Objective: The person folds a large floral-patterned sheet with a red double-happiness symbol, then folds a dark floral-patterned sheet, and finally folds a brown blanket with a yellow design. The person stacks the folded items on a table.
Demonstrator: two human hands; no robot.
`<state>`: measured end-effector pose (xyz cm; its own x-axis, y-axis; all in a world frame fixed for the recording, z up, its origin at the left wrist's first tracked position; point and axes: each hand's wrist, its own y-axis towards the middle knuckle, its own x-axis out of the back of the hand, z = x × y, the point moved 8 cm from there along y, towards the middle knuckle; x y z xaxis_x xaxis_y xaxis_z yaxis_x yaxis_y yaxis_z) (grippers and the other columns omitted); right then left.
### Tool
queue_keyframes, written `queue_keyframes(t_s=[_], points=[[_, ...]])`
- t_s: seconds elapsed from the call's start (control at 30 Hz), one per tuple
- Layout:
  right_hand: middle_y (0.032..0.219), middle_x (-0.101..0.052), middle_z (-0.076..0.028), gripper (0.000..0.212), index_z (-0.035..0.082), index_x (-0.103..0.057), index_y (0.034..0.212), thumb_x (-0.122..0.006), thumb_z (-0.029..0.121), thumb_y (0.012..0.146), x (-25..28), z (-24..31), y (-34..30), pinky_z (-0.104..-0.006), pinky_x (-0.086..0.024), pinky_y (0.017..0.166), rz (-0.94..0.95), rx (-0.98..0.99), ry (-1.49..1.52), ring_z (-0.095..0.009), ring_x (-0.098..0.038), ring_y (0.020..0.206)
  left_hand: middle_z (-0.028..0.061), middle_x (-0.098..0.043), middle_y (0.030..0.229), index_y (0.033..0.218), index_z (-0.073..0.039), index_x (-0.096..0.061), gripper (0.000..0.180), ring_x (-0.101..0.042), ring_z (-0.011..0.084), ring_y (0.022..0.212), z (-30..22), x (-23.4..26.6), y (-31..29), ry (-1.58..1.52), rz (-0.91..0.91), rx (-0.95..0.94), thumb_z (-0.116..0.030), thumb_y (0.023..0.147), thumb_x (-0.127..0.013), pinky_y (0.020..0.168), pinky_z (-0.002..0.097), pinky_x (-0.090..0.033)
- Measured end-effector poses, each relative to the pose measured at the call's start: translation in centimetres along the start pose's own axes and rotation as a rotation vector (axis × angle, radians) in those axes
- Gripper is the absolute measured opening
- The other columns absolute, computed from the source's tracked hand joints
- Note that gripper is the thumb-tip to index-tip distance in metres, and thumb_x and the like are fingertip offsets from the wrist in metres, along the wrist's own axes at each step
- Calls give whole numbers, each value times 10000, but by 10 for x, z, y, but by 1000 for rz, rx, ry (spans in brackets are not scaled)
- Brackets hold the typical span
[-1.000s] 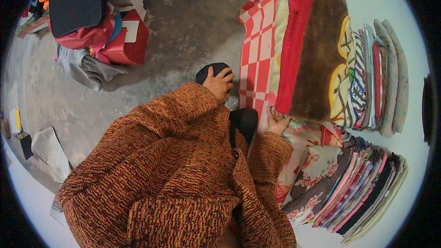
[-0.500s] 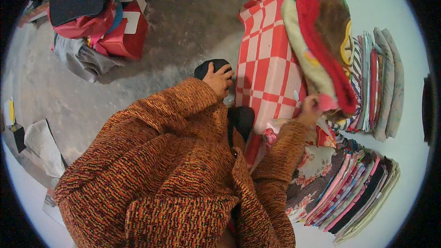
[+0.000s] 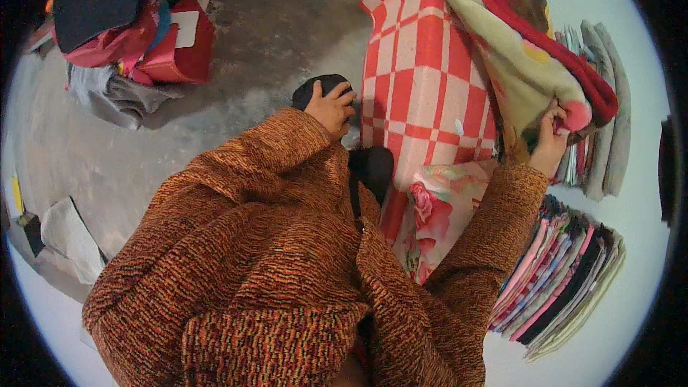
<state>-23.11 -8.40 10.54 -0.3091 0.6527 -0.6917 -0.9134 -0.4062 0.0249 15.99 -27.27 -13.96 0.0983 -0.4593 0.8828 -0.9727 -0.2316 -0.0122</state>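
Note:
At the right, my right hand (image 3: 550, 136) pinches the pink-tipped corner of a thick plush blanket (image 3: 523, 57), cream inside with a red border and brown back. That corner is raised toward the wall, and the rest lies folded over a red-and-white checked cloth (image 3: 412, 79). My left hand (image 3: 331, 109) holds nothing; its spread fingers rest on a black rounded thing (image 3: 309, 92), which could be my knee or a shoe. Below my right hand, a floral cloth with pink roses (image 3: 433, 215) lies over the checked one, partly behind my sleeve.
Along the white wall stand folded fabrics (image 3: 566, 279) in a tight stack, with grey folded cloths (image 3: 605, 122) beyond. At the upper left, a red bag (image 3: 183, 43) and black-topped bundle (image 3: 97, 3) sit on grey cloth (image 3: 129, 97). A pale sheet (image 3: 72, 236) lies at far left.
My right hand has moved right and slightly up, pulling the blanket corner toward the wall and uncovering more cream side. The floral cloth shows more. My left hand stays put, the view having shifted slightly.

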Motion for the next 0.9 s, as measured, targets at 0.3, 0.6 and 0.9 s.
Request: queue_keyframes(t_s=[0.3, 0.6, 0.9], points=[[1157, -468, -210, 550, -127, -229, 1346, -408, 126, 891, 7, -23, -2, -339, -461, 668, -234, -235, 514, -248, -505, 855, 20, -406, 1346, 1055, -159, -627, 342, -253, 241, 1333, 0, -2, 3, -1, 47, 26, -319, 753, -640, 953, 670, -246], [1350, -349, -255, 472, -87, -292, 1338, -391, 56, 900, 57, 13, 38, -369, -480, 702, 8, -30, -15, -299, -492, 984, 38, -402, 1351, 1063, -155, -631, 336, -256, 251, 1330, -2, -5, 3, 58, 54, 15, -315, 769, -618, 950, 663, -245], [1269, -434, -261, 370, -65, -448, 1216, -415, 86, 881, 28, -5, 17, -363, -494, 656, -258, -148, 446, -323, -503, 1004, 38, -426, 1327, 1027, -161, -646, 321, -263, 245, 1321, -1, -4, 4, 21, 21, 11, -316, 746, -633, 951, 655, -251]])
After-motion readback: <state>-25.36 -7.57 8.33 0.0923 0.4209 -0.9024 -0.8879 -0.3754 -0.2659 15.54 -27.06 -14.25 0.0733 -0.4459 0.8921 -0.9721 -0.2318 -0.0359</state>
